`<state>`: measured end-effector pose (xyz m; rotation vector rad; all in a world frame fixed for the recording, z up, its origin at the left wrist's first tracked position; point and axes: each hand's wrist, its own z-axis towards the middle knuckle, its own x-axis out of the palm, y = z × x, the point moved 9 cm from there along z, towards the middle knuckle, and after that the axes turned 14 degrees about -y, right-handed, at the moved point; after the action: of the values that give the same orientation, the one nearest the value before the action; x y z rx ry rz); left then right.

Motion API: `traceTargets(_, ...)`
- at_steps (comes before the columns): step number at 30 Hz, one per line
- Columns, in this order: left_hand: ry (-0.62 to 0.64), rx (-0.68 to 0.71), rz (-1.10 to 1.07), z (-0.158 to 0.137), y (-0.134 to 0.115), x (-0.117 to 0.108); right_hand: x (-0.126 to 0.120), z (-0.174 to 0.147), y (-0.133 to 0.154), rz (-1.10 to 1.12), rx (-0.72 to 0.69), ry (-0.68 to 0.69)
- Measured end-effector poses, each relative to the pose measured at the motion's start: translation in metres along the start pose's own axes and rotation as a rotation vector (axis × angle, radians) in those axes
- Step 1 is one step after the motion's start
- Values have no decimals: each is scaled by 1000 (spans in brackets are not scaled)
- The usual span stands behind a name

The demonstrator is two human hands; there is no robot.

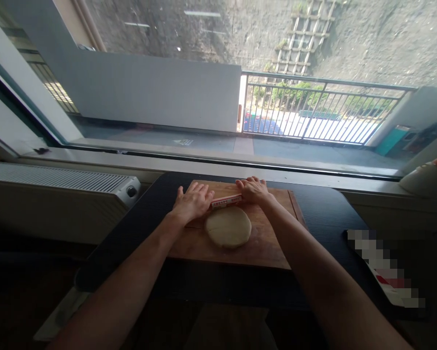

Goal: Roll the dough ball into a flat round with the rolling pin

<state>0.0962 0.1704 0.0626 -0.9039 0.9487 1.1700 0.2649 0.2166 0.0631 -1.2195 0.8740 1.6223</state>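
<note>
A pale, flattened round of dough (228, 227) lies on a wooden cutting board (265, 255). Just beyond the dough's far edge is a rolling pin-like rod (226, 201) with red-and-white printing, its middle showing between my hands. My left hand (193, 200) rests palm down over the rod's left end, fingers stretched out and spread. Over the right end lies my right hand (253, 188), also palm down, its fingers extended forward. Both palms hide the rod's ends. Neither hand touches the dough as far as I can see.
Under the board is a dark table (320, 209) with angled corners. A white radiator (58, 194) stands to the left, and a window sill (218, 167) runs behind. At the table's right edge lies a partly blurred flat item (386, 272). A pale pot (428, 176) sits far right.
</note>
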Motion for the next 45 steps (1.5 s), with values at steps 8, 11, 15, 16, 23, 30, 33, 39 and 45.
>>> traceTargets(8, -134, 155, 5, -61, -38, -30, -16, -73, 0, 68, -67, -145)
traceTargets(11, -145, 165, 6, -63, -40, -31, -17, -75, -2, 81, -64, -151)
traceTargets(15, -63, 85, -6, -29, -19, -15, -2, -32, 3, 28, -33, -10)
traceTargets(16, -26, 61, -9, -20, -13, -10, 1, -20, 4, 21, -16, 17)
traceTargets(23, -85, 76, -14, -35, -23, -22, -10, -34, 13, 48, -16, -85)
traceTargets(30, -212, 289, -51, -128, -61, -48, -38, -152, 9, 39, -83, -192)
traceTargets(33, -203, 334, -45, -138, -61, -45, -39, -156, 12, 18, -77, -182)
traceTargets(39, -243, 106, 36, -73, -28, -31, -25, -69, 22, 63, 17, -114)
traceTargets(45, -191, 56, 31, -61, -22, -32, -27, -58, 29, 87, -19, -70)
